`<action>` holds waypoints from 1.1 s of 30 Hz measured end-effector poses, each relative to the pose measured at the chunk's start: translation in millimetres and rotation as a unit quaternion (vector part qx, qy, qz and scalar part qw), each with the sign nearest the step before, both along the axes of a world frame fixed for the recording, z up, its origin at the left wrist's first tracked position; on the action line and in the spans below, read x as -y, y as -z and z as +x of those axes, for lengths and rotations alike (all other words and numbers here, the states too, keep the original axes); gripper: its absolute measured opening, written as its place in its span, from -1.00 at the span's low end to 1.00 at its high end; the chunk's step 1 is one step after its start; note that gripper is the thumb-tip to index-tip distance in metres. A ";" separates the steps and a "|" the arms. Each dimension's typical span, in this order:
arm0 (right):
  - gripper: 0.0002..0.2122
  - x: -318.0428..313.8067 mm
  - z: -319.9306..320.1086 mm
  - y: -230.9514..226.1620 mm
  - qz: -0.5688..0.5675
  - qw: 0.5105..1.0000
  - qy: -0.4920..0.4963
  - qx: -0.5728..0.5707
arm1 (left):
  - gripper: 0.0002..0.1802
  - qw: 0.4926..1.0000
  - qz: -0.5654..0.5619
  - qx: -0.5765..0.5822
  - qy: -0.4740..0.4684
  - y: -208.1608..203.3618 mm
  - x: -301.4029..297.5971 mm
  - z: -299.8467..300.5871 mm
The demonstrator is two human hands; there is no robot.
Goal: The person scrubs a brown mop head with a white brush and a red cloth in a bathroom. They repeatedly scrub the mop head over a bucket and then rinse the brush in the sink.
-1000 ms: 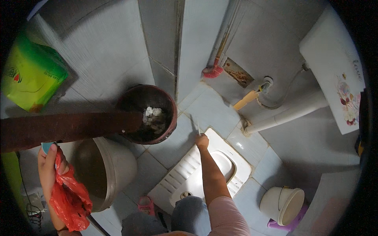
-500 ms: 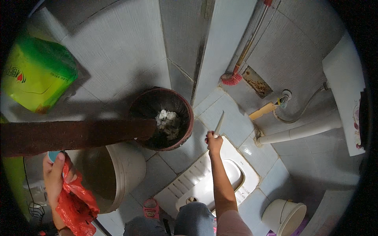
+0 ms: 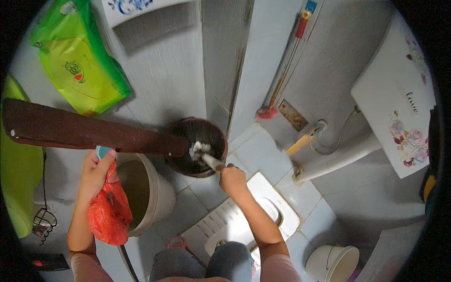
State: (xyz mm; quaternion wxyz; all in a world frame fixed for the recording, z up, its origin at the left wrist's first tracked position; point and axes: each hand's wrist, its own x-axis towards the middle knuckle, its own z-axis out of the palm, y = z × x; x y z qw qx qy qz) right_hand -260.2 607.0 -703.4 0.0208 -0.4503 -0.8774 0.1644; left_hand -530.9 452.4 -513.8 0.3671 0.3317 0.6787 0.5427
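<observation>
My left hand (image 3: 96, 175) is closed at the teal joint (image 3: 104, 152) of a mop with a long dark brown head (image 3: 89, 133); a dark pole (image 3: 126, 263) shows below. A crumpled red plastic bag (image 3: 110, 218) hangs from the same hand. The mop head's right end lies over a round dark waste bin (image 3: 224, 152), lined in black. White crumpled waste (image 3: 199, 148) lies inside it. Wrapped round a pale, tapered, blade-like tool (image 3: 213, 162), my right hand (image 3: 233, 181) points it into the bin. The tool is blurred, its tip hard to separate from the waste.
Below the mop head stands a large white bucket (image 3: 162, 192). A squat toilet (image 3: 225, 218) is set in the tiled floor, with a small white bucket (image 3: 324, 263) to its right. A long-handled red brush (image 3: 268, 113) leans on the wall near a white cistern (image 3: 385, 94) and pipe (image 3: 343, 162).
My right hand has swung left, lowering the tool from upright over the floor to the bin. My left hand has moved right and up, and the mop head now slants down toward the bin.
</observation>
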 end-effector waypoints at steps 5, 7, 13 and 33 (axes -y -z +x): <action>-0.70 6.1 9.0 -18.3 0.019 0.999 -0.005 -0.050 | -0.71 0.997 0.020 -0.057 0.045 -9.8 -8.4 1.4; -0.69 20.2 12.1 -24.4 -0.010 0.971 0.073 -0.228 | -0.71 0.996 0.002 -0.072 0.044 -17.9 -3.6 6.6; -0.61 43.0 27.4 -82.0 -0.317 0.767 0.102 -0.548 | -0.78 0.980 0.005 -0.196 0.038 -55.5 2.3 17.4; -0.87 223.5 214.0 -486.2 -0.549 0.608 0.258 -0.513 | -0.70 0.940 -0.026 0.327 0.097 -367.1 116.2 246.7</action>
